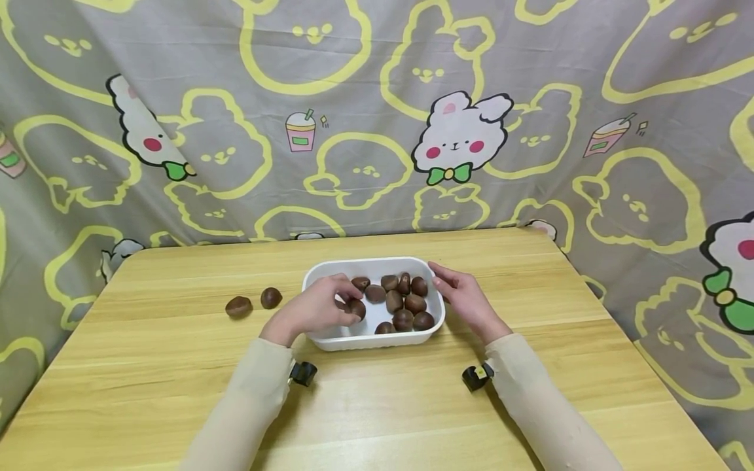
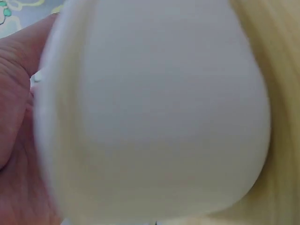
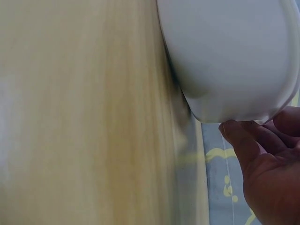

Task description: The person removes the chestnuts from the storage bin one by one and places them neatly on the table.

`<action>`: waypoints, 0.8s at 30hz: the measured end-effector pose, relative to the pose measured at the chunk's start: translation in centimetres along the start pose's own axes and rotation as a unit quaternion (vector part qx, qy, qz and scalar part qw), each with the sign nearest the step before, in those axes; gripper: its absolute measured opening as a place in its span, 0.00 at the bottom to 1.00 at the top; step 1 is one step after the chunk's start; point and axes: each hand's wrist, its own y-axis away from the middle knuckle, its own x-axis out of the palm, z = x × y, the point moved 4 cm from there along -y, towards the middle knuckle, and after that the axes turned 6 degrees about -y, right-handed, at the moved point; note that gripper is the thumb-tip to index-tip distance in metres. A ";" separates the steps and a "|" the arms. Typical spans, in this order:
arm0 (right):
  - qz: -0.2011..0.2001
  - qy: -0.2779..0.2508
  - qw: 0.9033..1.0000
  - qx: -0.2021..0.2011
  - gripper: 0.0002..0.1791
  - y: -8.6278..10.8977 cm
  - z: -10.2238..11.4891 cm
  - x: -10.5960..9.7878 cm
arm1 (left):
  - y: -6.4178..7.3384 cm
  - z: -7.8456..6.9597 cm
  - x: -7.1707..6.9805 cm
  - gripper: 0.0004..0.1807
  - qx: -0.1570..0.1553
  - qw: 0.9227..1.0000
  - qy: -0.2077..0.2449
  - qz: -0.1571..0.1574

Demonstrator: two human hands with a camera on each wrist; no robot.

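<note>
A white plastic tray holds several brown chestnuts, most of them toward its right side. Reaching over the tray's left end, my left hand has its thumb and fingers around a chestnut inside. In the left wrist view, the tray's pale outer wall blocks the fingertips and that chestnut. At the opposite end, my right hand holds the rim near the far corner. From the right wrist, fingers touch the tray's end wall.
Two chestnuts, one farther left and another closer in, lie on the wooden table left of the tray. Behind and along the sides hangs a grey patterned curtain.
</note>
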 end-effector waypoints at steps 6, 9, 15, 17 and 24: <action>-0.003 -0.001 1.000 0.001 0.24 0.0 0.1 0.1 | 1.1 0.1 -1.9 0.17 -0.008 0.999 0.042 -0.023; -0.004 -0.003 1.000 0.004 0.23 -0.1 0.1 0.1 | 1.7 0.5 -2.5 0.17 -0.012 0.998 0.044 -0.031; -0.006 0.005 1.000 0.003 0.24 0.0 0.0 0.1 | 2.6 1.5 -3.3 0.17 -0.014 0.997 0.058 -0.054; -0.004 0.007 1.000 0.002 0.24 0.0 0.0 0.1 | 3.1 1.9 -3.6 0.16 -0.019 0.995 0.071 -0.060; -0.001 -0.004 1.000 0.004 0.24 0.0 0.0 0.1 | 4.8 3.2 -5.5 0.16 -0.038 0.990 0.091 -0.102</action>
